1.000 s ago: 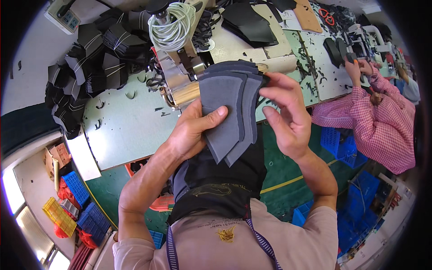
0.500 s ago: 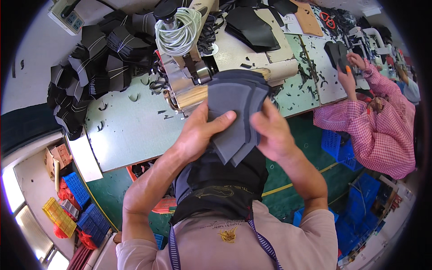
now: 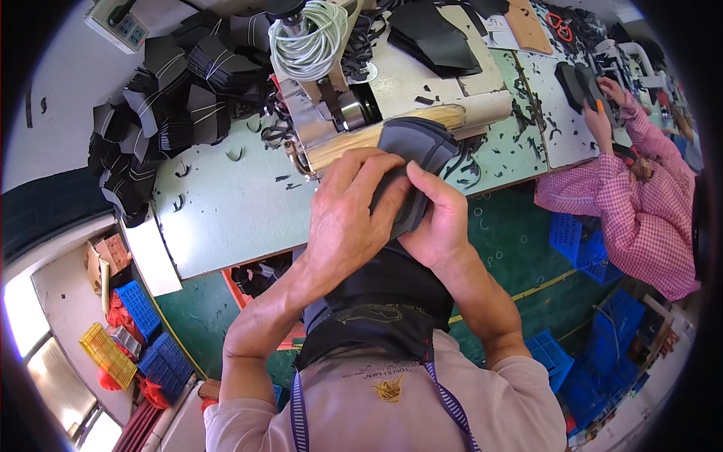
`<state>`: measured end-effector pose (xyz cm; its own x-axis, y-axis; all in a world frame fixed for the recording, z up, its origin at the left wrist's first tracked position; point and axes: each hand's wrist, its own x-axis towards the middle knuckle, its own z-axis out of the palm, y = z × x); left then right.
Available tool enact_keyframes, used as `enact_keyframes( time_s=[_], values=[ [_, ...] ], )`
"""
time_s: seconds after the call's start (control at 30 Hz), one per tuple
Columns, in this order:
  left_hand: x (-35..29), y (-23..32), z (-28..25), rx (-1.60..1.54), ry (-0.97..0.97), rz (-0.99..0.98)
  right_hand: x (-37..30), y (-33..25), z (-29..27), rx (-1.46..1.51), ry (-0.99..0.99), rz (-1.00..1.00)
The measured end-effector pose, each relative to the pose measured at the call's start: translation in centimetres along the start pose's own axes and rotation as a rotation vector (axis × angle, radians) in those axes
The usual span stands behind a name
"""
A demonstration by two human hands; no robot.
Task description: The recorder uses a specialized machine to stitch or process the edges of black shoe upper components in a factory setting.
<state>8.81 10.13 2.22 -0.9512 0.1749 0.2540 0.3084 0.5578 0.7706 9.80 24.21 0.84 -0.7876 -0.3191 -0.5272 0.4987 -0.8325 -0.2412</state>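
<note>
A small stack of dark grey cut sheet pieces [image 3: 419, 147] is between my hands, in front of the machine's worn wooden edge [image 3: 339, 148]. My left hand [image 3: 348, 211] is closed over the stack's left side, fingers bent across its top. From the right, my right hand [image 3: 439, 226] grips the stack, thumb on the upper face and the other fingers hidden beneath. The lower part of the stack is mostly covered by my hands. Just behind stands the machine with a shiny metal roller [image 3: 351, 113].
A coil of pale cable [image 3: 307, 47] hangs on the machine. Tied bundles of dark pieces [image 3: 215, 64] are heaped at the left. Black sheets [image 3: 431, 41] lie behind the machine; offcuts litter the pale table [image 3: 226, 203]. At right, a co-worker in a checked pink top [image 3: 640, 218] handles dark pieces.
The pieces were fanned out, with my left thumb on their face. Now they are gathered closer together, my left hand has come over them, and my right thumb lies on top.
</note>
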Motion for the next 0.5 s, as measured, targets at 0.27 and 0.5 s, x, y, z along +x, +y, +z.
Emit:
enact_keyframes(
  time_s=[0.27, 0.5],
  values=[
    [0.7, 1.8, -2.7, -0.176, -0.297, -0.296, 0.8, 1.7, -1.1, -0.343, -0.074, -0.24],
    [0.3, 0.6, -2.9, -0.314, -0.199, -0.403, 0.7, 1.3, 0.0, -0.199, -0.052, -0.172]
  ],
)
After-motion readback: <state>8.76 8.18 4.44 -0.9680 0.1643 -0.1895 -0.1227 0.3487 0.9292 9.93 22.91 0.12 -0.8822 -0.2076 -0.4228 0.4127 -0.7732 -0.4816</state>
